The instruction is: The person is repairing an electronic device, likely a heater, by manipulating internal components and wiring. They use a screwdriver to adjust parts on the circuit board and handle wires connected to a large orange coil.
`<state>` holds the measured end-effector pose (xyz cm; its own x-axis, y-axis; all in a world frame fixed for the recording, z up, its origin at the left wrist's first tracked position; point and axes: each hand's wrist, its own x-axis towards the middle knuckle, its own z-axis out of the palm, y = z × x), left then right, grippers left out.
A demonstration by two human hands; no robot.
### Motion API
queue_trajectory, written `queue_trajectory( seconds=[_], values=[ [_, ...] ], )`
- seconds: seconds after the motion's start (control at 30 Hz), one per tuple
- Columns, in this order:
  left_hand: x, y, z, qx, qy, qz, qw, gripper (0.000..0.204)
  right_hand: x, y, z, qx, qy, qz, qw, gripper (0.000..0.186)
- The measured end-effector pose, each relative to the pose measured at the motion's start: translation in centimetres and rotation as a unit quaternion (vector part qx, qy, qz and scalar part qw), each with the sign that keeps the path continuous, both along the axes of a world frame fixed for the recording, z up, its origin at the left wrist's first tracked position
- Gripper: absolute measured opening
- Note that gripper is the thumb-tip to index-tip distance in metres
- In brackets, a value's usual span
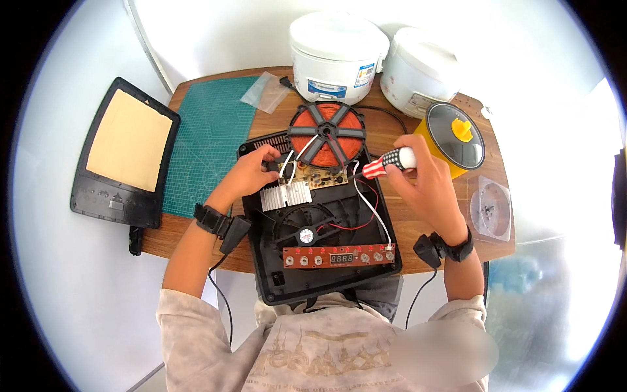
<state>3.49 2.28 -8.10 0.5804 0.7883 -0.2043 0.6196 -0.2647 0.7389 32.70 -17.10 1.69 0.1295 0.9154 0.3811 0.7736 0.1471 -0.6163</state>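
- In the head view, the person's right hand [424,179] is gripping a screwdriver [392,162], its fingers clamped around the handle, which is showing stars and red-and-white stripes.
- The screwdriver's dark shaft is pointing left toward the right end of the circuit board [323,175]; I cannot tell whether the tip is touching it.
- The left hand [251,173] is reaching over the board's left end, fingers curling with the thumb below them; I cannot tell whether they are pinching anything.
- The circuit board is lying inside the open black housing [326,285], which is sitting on the wooden table [418,235] and jutting over its near edge.
- A red-brown coil [358,123] is resting just beyond the board, while a finned metal heat sink [286,196] is standing on its near side.
- Nearer the person, a fan [305,235] and a reddish button board [339,257] are lying in the housing.
- A green cutting mat [215,130] and a black panel [98,202] are lying to the left.
- Two white cookers [336,52] are standing behind; a yellow pot [436,140] and a clear tray [503,219] are sitting right.
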Motion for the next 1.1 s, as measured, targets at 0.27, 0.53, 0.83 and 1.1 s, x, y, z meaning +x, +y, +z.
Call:
queue_trajectory(
  seconds=[0.27, 0.53, 0.83, 1.1],
  values=[
    [-1.1, -0.6, -0.3, 0.048, 0.002, -0.088, 0.995, 0.037, -0.6, 2.1, 0.0, -0.041, -0.047, 0.014, 0.998, 0.032],
    [-0.9, -0.9, 0.0, 0.061, 0.018, -0.089, 0.994, 0.035, -0.5, 2.9, 0.1, -0.03, -0.057, 0.025, 0.998, 0.032],
    [-1.1, -0.9, -0.5, 0.076, 0.006, -0.092, 0.993, 0.034, -0.8, 3.3, 2.3, -0.081, -0.02, 0.099, 0.992, 0.035],
    [-1.0, -1.3, -0.3, 0.057, -0.035, -0.079, 0.995, 0.031, -1.8, 4.7, 1.9, -0.052, -0.194, 0.006, 0.98, 0.043]
  ],
)
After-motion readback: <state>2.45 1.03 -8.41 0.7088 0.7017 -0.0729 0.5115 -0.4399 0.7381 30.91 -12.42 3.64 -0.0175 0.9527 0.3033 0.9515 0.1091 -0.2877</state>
